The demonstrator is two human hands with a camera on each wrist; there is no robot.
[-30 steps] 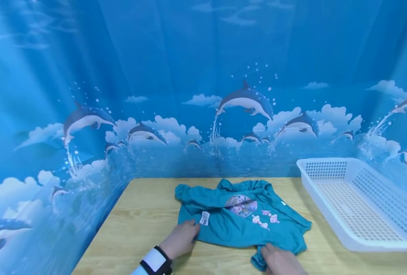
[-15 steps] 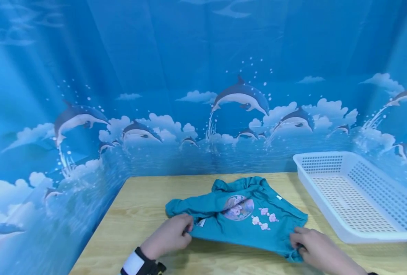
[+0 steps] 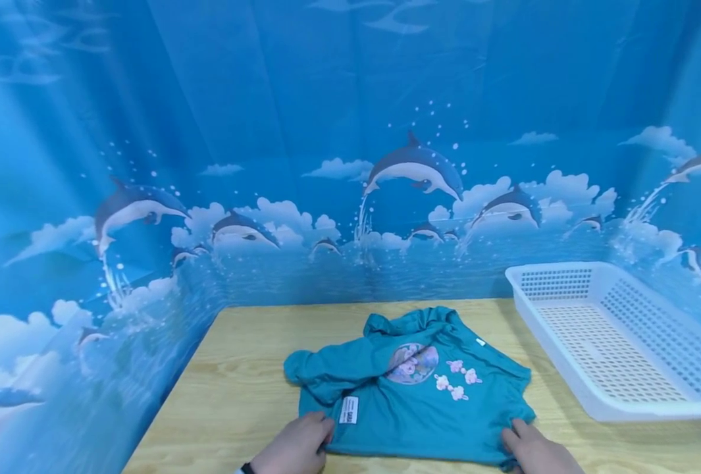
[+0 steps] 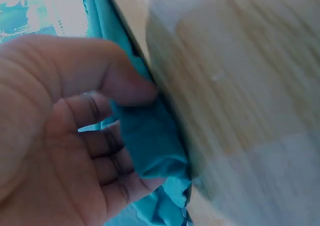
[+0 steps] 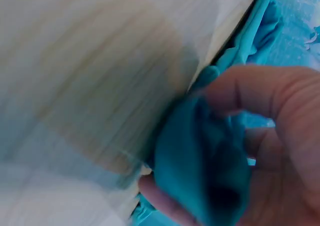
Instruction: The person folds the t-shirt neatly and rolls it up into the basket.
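Note:
A teal shirt [image 3: 421, 421] with a round picture print and pink flower shapes lies on the wooden table [image 3: 237, 375]. Its left sleeve is folded across the body, and a white label [image 3: 348, 409] shows near the left side. My left hand [image 3: 299, 442] pinches the near left corner of the hem; the left wrist view has the thumb pressing the cloth [image 4: 152, 141] against the fingers. At the near right corner my right hand [image 3: 536, 451] grips a bunched bit of the shirt, seen close up as a fold of cloth [image 5: 200, 161] between thumb and fingers.
A white perforated plastic basket [image 3: 554, 355] stands on the right of the table, a short way from the shirt. Behind and to the left hangs a blue curtain [image 3: 303, 131] printed with dolphins and clouds.
My right hand went right to the shirt's near right corner. Both hands lifted the hem, then drew it nearer and lowered it, so the shirt lies flatter and wider.

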